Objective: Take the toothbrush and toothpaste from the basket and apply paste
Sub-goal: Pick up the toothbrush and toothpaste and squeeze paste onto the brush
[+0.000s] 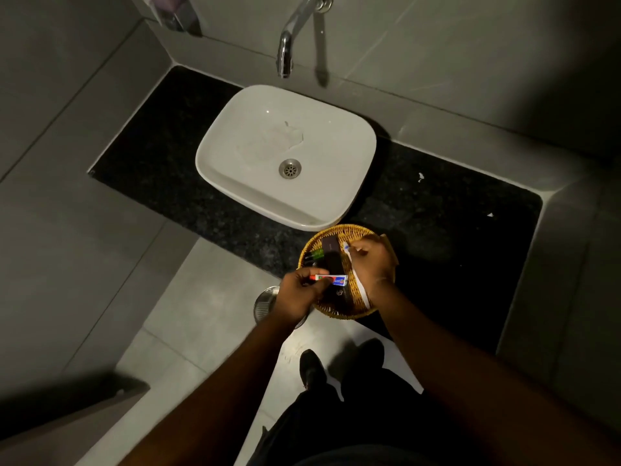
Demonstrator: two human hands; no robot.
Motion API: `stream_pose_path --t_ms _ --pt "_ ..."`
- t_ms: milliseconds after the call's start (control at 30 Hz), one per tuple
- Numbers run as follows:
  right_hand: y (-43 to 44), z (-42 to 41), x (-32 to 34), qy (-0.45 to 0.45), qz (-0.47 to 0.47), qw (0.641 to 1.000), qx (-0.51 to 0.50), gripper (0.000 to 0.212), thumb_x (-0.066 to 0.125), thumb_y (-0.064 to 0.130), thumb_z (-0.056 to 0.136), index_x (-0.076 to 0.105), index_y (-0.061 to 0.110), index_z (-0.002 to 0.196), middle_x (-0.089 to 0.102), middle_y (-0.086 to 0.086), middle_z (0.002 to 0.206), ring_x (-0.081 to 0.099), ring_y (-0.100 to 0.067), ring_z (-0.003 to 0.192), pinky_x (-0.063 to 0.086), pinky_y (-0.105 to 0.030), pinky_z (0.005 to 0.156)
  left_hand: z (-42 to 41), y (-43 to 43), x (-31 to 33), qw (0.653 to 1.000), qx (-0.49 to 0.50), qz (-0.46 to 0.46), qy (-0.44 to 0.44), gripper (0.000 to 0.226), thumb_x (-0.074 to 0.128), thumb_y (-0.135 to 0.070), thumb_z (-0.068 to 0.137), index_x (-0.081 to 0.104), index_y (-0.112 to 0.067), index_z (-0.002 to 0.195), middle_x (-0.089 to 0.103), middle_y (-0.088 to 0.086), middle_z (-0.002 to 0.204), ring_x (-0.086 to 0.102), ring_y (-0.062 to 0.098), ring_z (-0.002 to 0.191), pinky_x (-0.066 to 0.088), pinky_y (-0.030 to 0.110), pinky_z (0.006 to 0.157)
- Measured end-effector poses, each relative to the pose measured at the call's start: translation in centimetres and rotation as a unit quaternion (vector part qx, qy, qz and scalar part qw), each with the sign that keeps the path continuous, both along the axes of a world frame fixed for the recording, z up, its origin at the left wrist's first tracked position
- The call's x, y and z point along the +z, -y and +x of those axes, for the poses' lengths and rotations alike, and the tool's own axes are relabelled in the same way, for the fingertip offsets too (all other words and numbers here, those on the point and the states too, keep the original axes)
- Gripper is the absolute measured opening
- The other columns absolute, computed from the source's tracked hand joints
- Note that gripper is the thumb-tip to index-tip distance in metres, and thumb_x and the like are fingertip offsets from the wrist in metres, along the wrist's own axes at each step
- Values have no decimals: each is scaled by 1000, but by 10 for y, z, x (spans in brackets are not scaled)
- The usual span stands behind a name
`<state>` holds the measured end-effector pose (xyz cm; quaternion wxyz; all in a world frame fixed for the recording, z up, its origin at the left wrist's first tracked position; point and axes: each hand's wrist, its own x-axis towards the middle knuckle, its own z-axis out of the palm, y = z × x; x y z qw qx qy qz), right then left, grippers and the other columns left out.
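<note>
Toothpaste [331, 279] and toothbrush [355, 275] both gripped over the basket [339, 312] on the desk [437, 230].
Left hand [299, 292] fingers close on the tube, right hand [371, 260] fingers hold the brush; uncap first, keeping the nozzle close above the bristles.

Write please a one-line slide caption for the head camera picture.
Over the basket beside the sink, the left hand holds the toothpaste and the right hand the toothbrush.
</note>
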<state>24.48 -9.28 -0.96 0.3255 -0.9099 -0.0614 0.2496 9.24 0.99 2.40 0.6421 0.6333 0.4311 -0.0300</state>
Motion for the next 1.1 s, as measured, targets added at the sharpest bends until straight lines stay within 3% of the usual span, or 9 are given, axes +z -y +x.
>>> stream_pose_path --t_ms 133,200,300,467,567,700,767,933,1100 --pt "33 -14 10 -231 158 960 10 30 66 37 100 81 12 95 73 -2 74 64 -10 63 52 -21 60 22 0 2 998 -59 -3 -11 14 75 -3 95 79 -4 108 73 -2 73 63 5 57 53 16 57" --pt "52 -13 12 -247 181 950 56 20 71 24 99 81 7 103 76 5 83 70 -4 72 53 -17 72 34 -1 3 997 -78 -15 -9 9 74 -5 96 77 -9 103 70 5 74 62 12 59 54 22 60" --pt "69 -10 11 -206 184 959 57 27 76 7 93 78 -3 118 78 -8 108 71 -11 95 56 -21 90 51 4 1 995 -94 -39 4 22 72 -3 97 70 -4 120 67 9 77 63 12 58 58 25 59" --pt "69 -19 -2 -280 172 926 -185 31 73 -2 92 74 -6 122 76 -21 114 75 -31 94 66 -37 82 61 17 -8 998 -54 38 -21 40 70 -9 99 60 -9 138 73 25 106 67 37 85 56 65 96" --pt "70 -20 -13 -246 137 932 -229 31 70 -7 92 74 -4 123 75 -24 120 72 -31 96 62 -45 94 51 15 -6 993 -65 96 -29 32 68 -17 101 63 -20 133 77 3 105 75 40 100 63 52 92" --pt "62 -16 -15 -184 71 963 -183 27 75 4 92 78 -2 118 76 -21 122 74 -37 113 61 -48 99 29 11 -5 988 -107 107 -12 36 65 -8 100 65 -22 132 70 -16 95 70 11 85 55 11 65" --pt "57 -14 -13 -160 17 978 -132 30 74 15 95 77 0 121 76 -18 123 74 -34 115 61 -44 98 19 8 -4 984 -130 124 -12 37 64 -6 100 66 -26 132 70 -19 99 67 -1 91 51 3 65" --pt "50 -15 -6 -115 -85 988 -55 44 65 34 102 71 3 131 72 -15 131 71 -32 120 59 -43 102 5 -3 -5 977 -154 147 -16 30 59 -14 104 70 -31 126 76 1 117 74 22 103 65 42 88" --pt "39 -17 -1 -61 -156 986 -14 41 58 31 105 70 1 130 73 -17 128 71 -32 119 57 -42 104 -2 -4 -5 975 -141 170 -1 24 57 -20 104 75 -35 107 75 -2 94 74 22 85 65 49 82"
